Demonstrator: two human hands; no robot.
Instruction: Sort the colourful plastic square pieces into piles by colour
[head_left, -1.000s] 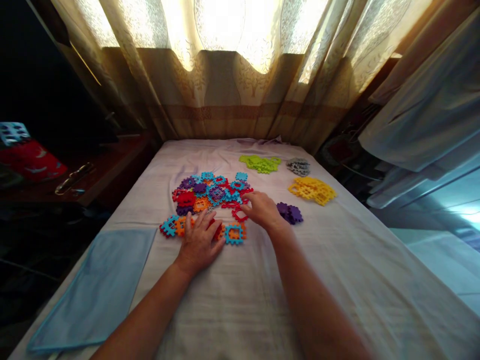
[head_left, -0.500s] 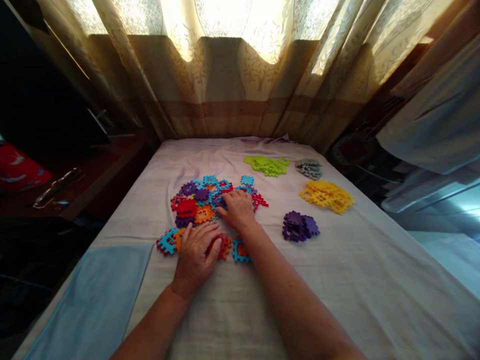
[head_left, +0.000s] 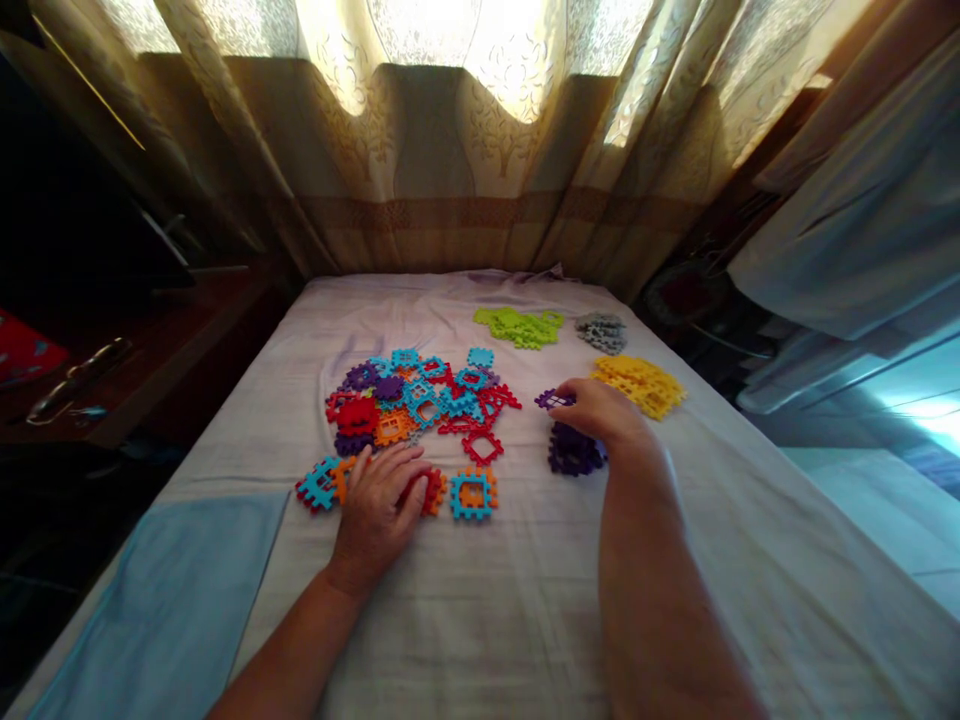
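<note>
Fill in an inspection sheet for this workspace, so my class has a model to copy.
Surface: pale, wrinkled sheet.
Job's things: mixed pile of notched pieces; lime pile, grey pile, yellow pile and purple pile farther right.
Clutter: blue cloth, near left.
Hands: left hand rests over red and orange pieces; right hand pinches a purple piece near the purple pile.
Cables: cord-like line at right, unclear.
Surroundings: patterned curtain behind; hanging cloth right.

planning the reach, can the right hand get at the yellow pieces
Probably yes: the yellow pieces lie just beyond the right hand, with nothing visible between, though it holds a purple piece.
</note>
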